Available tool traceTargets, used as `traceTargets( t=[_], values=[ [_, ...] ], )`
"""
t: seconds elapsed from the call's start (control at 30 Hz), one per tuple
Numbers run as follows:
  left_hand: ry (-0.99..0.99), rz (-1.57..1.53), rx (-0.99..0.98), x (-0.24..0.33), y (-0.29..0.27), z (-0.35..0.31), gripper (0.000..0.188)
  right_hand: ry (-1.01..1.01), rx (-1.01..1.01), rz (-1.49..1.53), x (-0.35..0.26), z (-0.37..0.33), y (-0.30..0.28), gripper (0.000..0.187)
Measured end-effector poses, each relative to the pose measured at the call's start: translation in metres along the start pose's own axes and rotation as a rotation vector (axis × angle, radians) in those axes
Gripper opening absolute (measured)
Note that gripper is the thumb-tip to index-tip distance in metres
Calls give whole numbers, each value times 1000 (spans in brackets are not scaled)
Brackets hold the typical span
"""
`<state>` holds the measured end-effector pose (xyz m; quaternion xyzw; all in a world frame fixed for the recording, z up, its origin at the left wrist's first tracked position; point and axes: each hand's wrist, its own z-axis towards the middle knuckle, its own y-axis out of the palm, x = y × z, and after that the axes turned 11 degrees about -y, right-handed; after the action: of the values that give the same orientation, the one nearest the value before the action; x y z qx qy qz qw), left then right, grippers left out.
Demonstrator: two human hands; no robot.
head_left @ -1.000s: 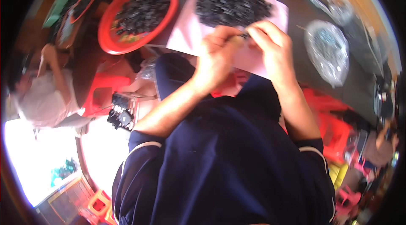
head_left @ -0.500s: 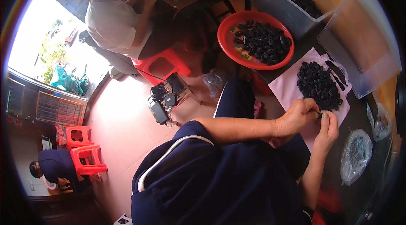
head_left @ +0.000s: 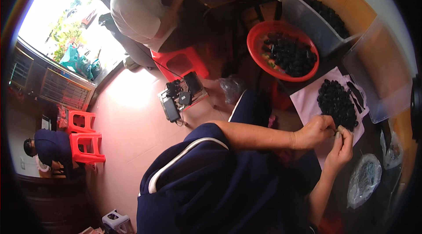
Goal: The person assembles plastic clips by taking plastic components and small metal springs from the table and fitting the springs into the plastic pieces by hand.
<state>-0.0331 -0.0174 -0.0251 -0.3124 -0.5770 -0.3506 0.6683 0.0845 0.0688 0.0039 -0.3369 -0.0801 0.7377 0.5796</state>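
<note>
My left hand (head_left: 313, 134) and my right hand (head_left: 340, 151) meet fingertip to fingertip at the near edge of a heap of small black pieces (head_left: 336, 102). Both are closed in a pinch on one small dark piece, mostly covered by the fingers, so its kind is hard to make out. The heap lies on a pale pink cloth (head_left: 307, 97) on the dark table. Beyond it a red basin (head_left: 251, 43) holds more black pieces, some with comb-like teeth like hair claw clips.
A clear plastic bin (head_left: 303, 23) of black pieces stands at the back, its clear lid (head_left: 373, 67) beside it. A clear bag (head_left: 365, 181) of small greyish bits lies right. A co-worker (head_left: 136, 12) sits far left; another person (head_left: 52, 146) sits near red stools (head_left: 88, 148).
The whole view has shifted, so the scene sits a little lower and mostly farther right. My hands keep their pinch beside the heap, with little other visible change.
</note>
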Motion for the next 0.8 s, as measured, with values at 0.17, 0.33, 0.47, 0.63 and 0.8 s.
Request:
traceTargets(
  t=[0.17,0.33,0.47,0.63,0.8],
  values=[
    [90,41,-8,-6,-3,-3,19,80,-23,-84,-1,-2,-3,13],
    [5,-36,-15,-9,0,-2,15,142,77,91,2,-9,-1,14],
    [-131,-92,-39,1,0,-3,12,143,155,112,3,-11,-1,15],
    [-145,-69,-42,9,-1,-4,14,70,223,93,9,-13,2,16],
    [-136,10,-59,12,0,-5,16,58,267,99,15,-15,5,16]
  ],
)
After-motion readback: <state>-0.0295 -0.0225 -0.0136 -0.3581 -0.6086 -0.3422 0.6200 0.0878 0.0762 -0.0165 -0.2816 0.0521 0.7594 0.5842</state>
